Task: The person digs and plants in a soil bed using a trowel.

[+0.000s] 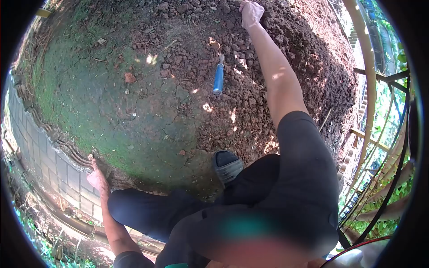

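Observation:
My right hand reaches far forward into a mound of loose reddish-brown soil, its fingers curled down into the clods. A tool with a blue handle lies in the soil between that hand and my body, with nothing holding it. My left hand rests low at the left, fingers pressed on the ground at the edge of the mossy patch beside a paved strip. I am crouched, dark trousers and one dark shoe in front of me.
Flat, moss-green packed earth fills the left half, bordered by a ridged edging and grey paving bricks. Curved bamboo and metal railings with green plants behind run down the right side. A small reddish stone lies on the moss.

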A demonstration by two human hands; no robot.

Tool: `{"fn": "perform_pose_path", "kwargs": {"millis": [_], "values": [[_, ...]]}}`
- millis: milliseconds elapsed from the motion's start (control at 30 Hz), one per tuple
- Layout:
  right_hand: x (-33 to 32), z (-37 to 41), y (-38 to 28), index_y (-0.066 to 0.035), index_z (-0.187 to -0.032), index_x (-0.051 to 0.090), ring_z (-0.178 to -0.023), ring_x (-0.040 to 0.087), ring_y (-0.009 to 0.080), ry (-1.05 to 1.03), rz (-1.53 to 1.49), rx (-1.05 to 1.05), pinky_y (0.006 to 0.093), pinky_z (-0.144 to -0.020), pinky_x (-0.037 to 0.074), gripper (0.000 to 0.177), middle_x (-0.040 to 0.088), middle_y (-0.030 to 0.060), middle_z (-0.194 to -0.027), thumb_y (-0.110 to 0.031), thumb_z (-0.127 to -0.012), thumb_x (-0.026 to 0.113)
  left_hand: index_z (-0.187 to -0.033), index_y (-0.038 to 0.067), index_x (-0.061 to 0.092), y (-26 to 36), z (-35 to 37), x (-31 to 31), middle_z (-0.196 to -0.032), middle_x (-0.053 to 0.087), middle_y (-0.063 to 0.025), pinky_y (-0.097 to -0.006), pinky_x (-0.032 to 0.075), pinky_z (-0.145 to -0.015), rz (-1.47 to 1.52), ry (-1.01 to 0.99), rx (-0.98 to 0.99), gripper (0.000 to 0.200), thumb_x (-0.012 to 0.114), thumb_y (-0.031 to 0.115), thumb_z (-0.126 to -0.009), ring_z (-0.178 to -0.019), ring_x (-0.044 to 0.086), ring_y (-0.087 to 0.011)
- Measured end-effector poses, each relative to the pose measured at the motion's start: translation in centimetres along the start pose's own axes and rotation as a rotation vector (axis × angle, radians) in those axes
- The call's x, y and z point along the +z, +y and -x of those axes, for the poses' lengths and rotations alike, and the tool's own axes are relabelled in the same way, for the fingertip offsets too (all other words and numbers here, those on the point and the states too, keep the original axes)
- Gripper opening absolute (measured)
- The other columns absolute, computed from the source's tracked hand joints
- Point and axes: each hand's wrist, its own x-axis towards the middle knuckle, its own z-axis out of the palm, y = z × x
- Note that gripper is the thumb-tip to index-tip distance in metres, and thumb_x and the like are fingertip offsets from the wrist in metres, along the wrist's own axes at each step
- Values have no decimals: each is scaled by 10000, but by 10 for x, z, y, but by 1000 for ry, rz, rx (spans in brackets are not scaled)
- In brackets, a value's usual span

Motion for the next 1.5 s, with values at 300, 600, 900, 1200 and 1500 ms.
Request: {"fn": "perform_pose_path", "kwargs": {"millis": [300, 600, 900, 1200, 1500], "values": [[-37, 15, -168, 13, -641, 624, -448, 546, 159, -349, -705, 278, 302, -420, 443, 187, 602, 79, -569, -7, -779, 499, -780, -161, 618, 6, 5, -6, -711, 642, -233, -414, 478, -633, 62, 1, 62, 741, 686, 574, -715, -625, 605, -308], [-80, 89, -120, -16, -805, 686, -571, 624, 163, -782, -613, 755, 300, -559, 566, 71, 653, 88, -708, -68, -789, 639, -748, -156, 624, 4, 3, -3, -650, 632, -206, -408, 448, -576, 26, -2, 71, 731, 681, 572, -722, -558, 568, -282], [-27, 24, 9, -58, -744, 670, -559, 624, 158, -394, 352, 197, 277, -463, 509, 42, 648, 48, -688, -95, -757, 654, -706, -149, 611, -1, 2, -2, -628, 622, -222, -411, 440, -559, 6, 69, 173, 753, 663, 602, -716, -533, 563, -310], [-37, 13, -56, -4, -880, 670, -672, 675, 231, -293, 132, 635, 314, -532, 555, 192, 675, 118, -805, -144, -749, 675, -647, -108, 572, -2, 3, -3, -548, 573, -174, -394, 438, -540, 57, 56, 124, 704, 697, 582, -707, -502, 530, -269], [-45, 7, -50, -22, -798, 674, -608, 650, 188, -690, 70, 242, 298, -585, 496, 240, 656, 89, -665, -211, -791, 526, -668, -100, 574, 5, 7, -4, -604, 597, -151, -378, 446, -579, 104, 12, 63, 694, 712, 579, -690, -550, 545, -255]]}}
